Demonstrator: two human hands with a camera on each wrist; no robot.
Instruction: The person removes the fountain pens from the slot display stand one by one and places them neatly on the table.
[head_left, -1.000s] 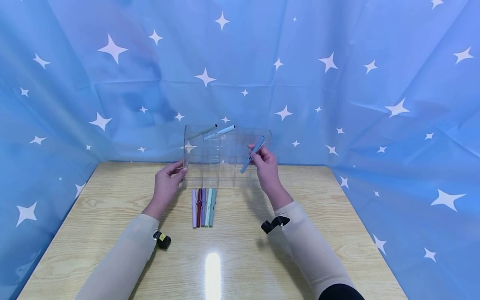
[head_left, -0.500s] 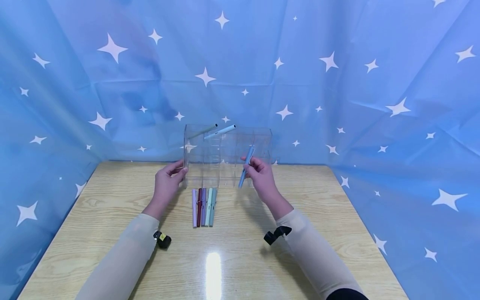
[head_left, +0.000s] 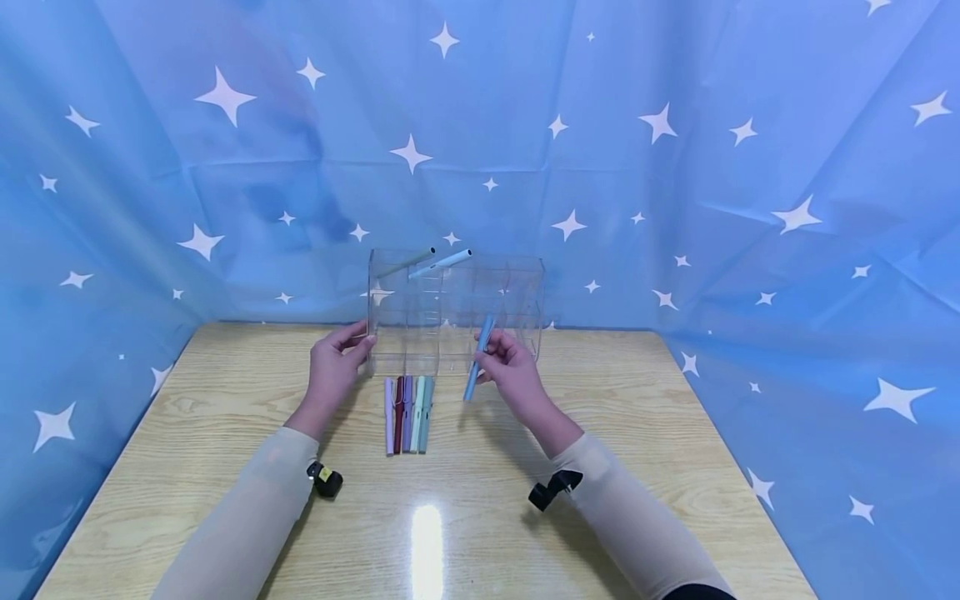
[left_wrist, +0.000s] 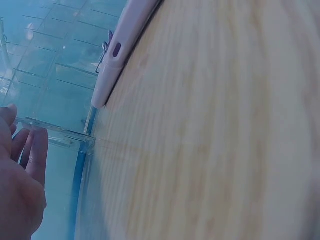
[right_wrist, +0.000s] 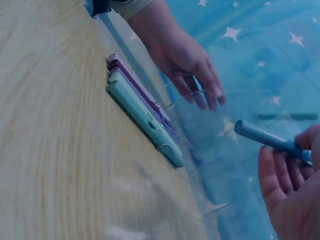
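Observation:
My right hand (head_left: pixel 517 377) pinches a blue pen (head_left: pixel 481 358) between thumb and fingers, tilted, in front of a clear compartmented organizer (head_left: pixel 491 287). At the organizer's left end, my left hand (head_left: pixel 337 362) holds the side wall with thumb and fingers. Two pens lean in its upper left compartments: a grey-green pen (head_left: pixel 407 263) and a pale blue pen (head_left: pixel 444 262). On the table before it lies a row of several pens: a lilac pen (left_wrist: pixel 117 55), a dark red pen (head_left: pixel 398 417), a purple pen (head_left: pixel 407 414), a mint pen (head_left: pixel 417 415) and a teal pen (head_left: pixel 426 417).
The wooden table (head_left: pixel 480 517) stretches toward me, with a bright light reflection near its front. A blue curtain (head_left: pixel 712 183) with white stars hangs right behind the organizer and along both sides.
My right hand has brought the blue pen down and left, from before the organizer's upper right part to its lower front. My left hand and the row of pens have stayed put.

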